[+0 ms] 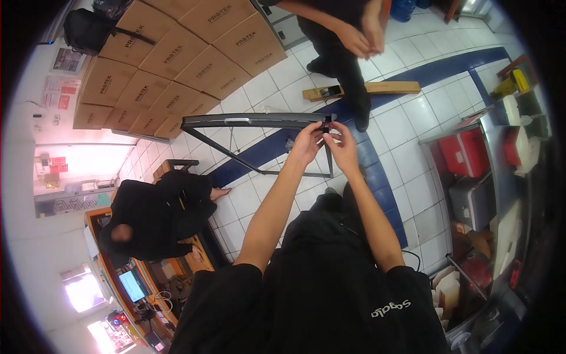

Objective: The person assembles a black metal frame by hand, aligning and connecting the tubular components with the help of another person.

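A black four-sided frame of slim bars (247,119) stands or is held up in front of me, with a pale handle-like strip on its top bar. At its upper right corner sits a small black fitting (328,120). My left hand (306,143) pinches this fitting from the left, fingers closed. From the right, my right hand (344,147) closes its fingers on the same fitting, thumb close to the left hand. The fingertips partly hide how the piece meets the frame.
Stacked cardboard boxes (168,65) rise at the far left. A co-worker's hands (367,42) are ahead, near a long cardboard piece (392,88) on the tiled floor. A person in black (141,218) sits at a desk on the left. Shelves with a red box (466,152) stand right.
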### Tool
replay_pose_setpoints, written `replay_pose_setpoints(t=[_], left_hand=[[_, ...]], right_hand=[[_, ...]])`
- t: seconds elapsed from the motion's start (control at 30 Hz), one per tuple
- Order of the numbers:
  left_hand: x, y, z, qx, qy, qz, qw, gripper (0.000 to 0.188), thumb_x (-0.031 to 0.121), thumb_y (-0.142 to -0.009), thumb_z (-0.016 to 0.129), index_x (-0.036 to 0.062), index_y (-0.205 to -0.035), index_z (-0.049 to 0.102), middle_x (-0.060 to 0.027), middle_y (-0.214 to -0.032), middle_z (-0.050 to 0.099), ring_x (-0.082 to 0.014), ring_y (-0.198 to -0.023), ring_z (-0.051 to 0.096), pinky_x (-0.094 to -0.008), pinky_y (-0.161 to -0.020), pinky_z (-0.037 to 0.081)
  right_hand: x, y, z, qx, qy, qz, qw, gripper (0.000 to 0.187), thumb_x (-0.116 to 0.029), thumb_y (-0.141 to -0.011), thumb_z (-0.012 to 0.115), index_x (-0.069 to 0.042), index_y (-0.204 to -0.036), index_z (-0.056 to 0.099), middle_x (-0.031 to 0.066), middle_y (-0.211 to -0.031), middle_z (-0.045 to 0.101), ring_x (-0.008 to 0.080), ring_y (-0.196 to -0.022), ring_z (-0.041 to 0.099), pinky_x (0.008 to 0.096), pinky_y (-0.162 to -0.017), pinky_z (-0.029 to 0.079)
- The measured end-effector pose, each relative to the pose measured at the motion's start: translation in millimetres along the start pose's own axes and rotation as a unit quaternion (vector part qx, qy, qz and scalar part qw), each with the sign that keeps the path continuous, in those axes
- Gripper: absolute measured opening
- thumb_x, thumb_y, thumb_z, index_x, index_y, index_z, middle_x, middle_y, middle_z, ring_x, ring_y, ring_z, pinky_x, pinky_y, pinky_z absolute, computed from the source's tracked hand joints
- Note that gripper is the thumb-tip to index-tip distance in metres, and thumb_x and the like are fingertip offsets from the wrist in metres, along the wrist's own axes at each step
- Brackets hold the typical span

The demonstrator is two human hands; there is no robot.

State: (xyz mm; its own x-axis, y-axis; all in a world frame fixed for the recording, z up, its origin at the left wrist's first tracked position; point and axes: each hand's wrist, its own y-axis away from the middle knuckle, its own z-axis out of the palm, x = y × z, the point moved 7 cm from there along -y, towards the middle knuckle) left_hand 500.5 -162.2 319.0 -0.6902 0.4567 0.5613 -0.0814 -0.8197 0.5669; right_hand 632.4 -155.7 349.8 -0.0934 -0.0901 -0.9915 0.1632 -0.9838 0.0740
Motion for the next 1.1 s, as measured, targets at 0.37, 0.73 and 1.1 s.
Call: replay_pose_setpoints(t=[0.37, 0.73, 1.1], left_hand=[[7, -5, -2, -0.026, -0.004, -0.003, 1.0, 0.027, 0.029, -0.094, 0.058, 0.0093, -0.111, 0.066, -0.0046, -0.102, 0.069, -0.019, -0.102, 0.06, -0.0445, -0.097, 0.041], [18, 1, 7, -0.039, -0.004, 0.002, 0.999, 0.026, 0.029, -0.097, 0.055, 0.0105, -0.112, 0.065, -0.0039, -0.107, 0.068, -0.0188, -0.11, 0.058, -0.0466, -0.1, 0.04], [21, -3, 6, -0.031, 0.002, 0.009, 0.999, 0.029, 0.031, -0.098, 0.057, 0.011, -0.117, 0.064, -0.0031, -0.11, 0.068, -0.0194, -0.107, 0.057, -0.0459, -0.102, 0.036]], right_hand=[[4, -14, 4, 0.011, -0.012, -0.02, 1.0, 0.051, -0.025, -0.091, 0.072, -0.008, -0.136, 0.054, 0.0038, -0.128, 0.064, 0.0117, -0.102, 0.062, 0.0228, -0.068, 0.041], [-2, -20, 13, 0.015, -0.036, -0.057, 0.998, 0.055, -0.02, -0.092, 0.07, -0.008, -0.141, 0.051, 0.0034, -0.13, 0.061, 0.0103, -0.101, 0.057, 0.0207, -0.07, 0.042], [-12, -30, 18, -0.007, -0.058, -0.055, 0.997, 0.051, -0.014, -0.092, 0.068, -0.007, -0.141, 0.054, 0.0058, -0.128, 0.062, 0.012, -0.098, 0.056, 0.0233, -0.079, 0.047]])
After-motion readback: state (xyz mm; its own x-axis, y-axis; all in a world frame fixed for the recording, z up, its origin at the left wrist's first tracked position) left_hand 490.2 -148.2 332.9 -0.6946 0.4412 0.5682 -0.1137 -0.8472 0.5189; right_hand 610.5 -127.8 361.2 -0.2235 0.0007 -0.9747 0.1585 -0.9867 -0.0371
